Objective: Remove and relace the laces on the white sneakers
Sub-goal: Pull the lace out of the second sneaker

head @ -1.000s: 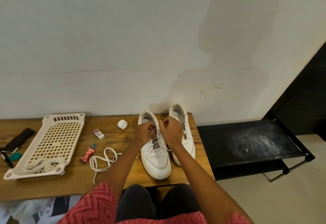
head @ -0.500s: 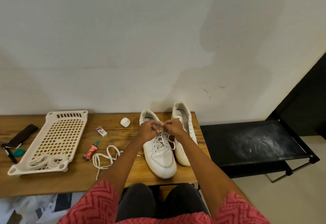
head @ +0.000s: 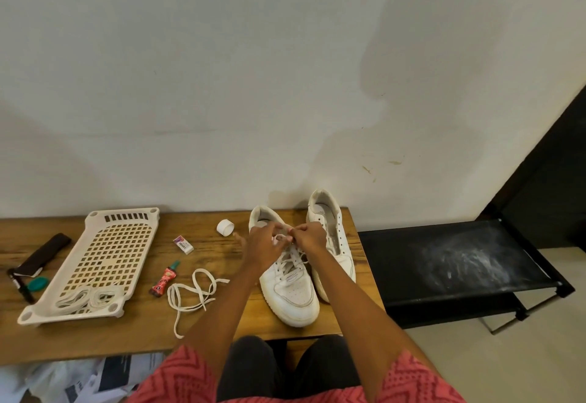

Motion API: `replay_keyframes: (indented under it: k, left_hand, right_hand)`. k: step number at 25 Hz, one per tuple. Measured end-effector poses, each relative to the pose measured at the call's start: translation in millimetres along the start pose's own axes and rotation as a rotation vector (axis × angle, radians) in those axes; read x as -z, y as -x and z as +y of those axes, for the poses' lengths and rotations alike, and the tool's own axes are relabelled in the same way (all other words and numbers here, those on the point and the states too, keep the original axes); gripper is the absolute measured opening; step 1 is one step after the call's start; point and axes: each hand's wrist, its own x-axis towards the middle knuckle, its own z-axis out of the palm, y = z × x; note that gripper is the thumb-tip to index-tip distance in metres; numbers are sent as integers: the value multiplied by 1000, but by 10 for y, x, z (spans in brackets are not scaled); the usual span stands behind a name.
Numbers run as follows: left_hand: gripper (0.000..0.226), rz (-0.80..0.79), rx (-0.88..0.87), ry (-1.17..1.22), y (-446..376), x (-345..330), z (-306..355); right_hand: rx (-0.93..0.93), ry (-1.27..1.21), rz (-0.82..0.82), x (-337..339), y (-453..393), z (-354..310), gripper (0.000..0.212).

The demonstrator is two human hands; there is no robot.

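While both hands meet over its tongue, the laced sneaker [head: 290, 288] stands on the table [head: 133, 333] with its toe toward the person. Its lace [head: 293, 258] crosses the eyelets just below the hands, and a small loop of it shows between them. The left hand [head: 264, 245] pinches the lace at the top of the shoe with curled fingers, though one finger sticks out to its left. The right hand [head: 310, 237] pinches the other end, fingers curled tight; the two hands nearly touch. Just right of the right hand stands the second sneaker [head: 333, 237], touching the first one along its side, its eyelets bare. Left of the left forearm a loose lace [head: 193, 291] lies in loops on the wood. Beyond it, farther left, lie a small red tube [head: 164, 279], an eraser [head: 183, 244] and, near the left hand, a white cap [head: 225, 227]. A white perforated tray [head: 123, 215] well to the left holds more coiled laces [head: 85, 298]. At the far left lie a dark strap [head: 44, 253], a pen [head: 20, 285] and a green lid [head: 38, 283]. Right of the right arm stands a black rack [head: 459, 288], dusted white.
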Motion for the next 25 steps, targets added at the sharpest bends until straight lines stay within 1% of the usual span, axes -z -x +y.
replay_keyframes:
  k: [1,2,3,4,5,7,8,9,10,11,12,13,14,15,16,17,18,19,20,21,22,23,24,25]
  left_hand:
    - [18,-20,-27,-119,-36,14,59]
    - [15,-12,-42,-157,-66,25,127]
    - [15,23,-55,-107,-92,38,184]
    - [17,77,-20,13,-92,67,237]
    - [18,162,59,164,-64,118,295]
    - [20,399,341,520,-23,204,227]
    - [21,501,505,662,19,230,139]
    - [23,570,638,731,85,255,55]
    - [25,612,699,680,130,248,-28]
    - [26,640,669,564,157,248,-72]
    - [26,661,534,472,147,241,-93]
    - [24,627,329,434,116,245,-46]
    - [22,514,131,414,70,250,45]
    - [21,335,-17,344,7,245,143]
    - [21,152,-112,187,-70,206,216]
    - [20,5,-147,-27,-123,167,278]
    - [18,-104,-118,-214,-168,106,295]
    - [15,-165,-57,-313,-194,64,309]
    - [13,-168,-20,-290,-194,55,331]
    - [11,-119,14,-147,-178,59,346]
    - [11,-31,67,73,-127,83,347]
    - [12,111,175,379,-67,138,342]
    - [13,291,343,695,-23,216,295]
    - [15,482,533,944,12,296,197]
  right_hand:
    - [-20,-7,5,7,-3,-4,15]
    - [-39,-14,12,4,-1,0,15]
    - [-56,-27,22,8,4,11,14]
    - [-71,-52,39,13,4,31,14]
    - [-83,-82,65,27,0,52,13]
    - [-110,-146,113,79,-13,87,13]
    - [-119,-175,121,89,-21,101,12]
    - [-120,-183,120,89,-21,103,12]
    - [-111,-174,115,86,-9,86,11]
    - [-100,-156,114,78,2,69,11]
    - [-94,-140,115,62,11,49,11]
    - [-85,-128,116,53,12,41,11]
    - [-79,-121,109,45,13,41,11]
    - [-71,-116,102,44,12,46,11]
    - [-66,-110,95,53,7,52,10]
    - [-60,-99,90,62,-2,63,9]
    - [-54,-92,87,74,-3,68,9]
    - [-47,-85,85,86,-1,71,9]
    - [-42,-83,82,95,6,66,9]
    - [-38,-82,79,100,-1,69,8]
    - [-40,-87,73,100,-10,74,8]
    - [-41,-94,67,102,-27,84,8]
    - [-43,-99,61,104,-33,92,10]
    - [-44,-105,59,110,-37,98,11]
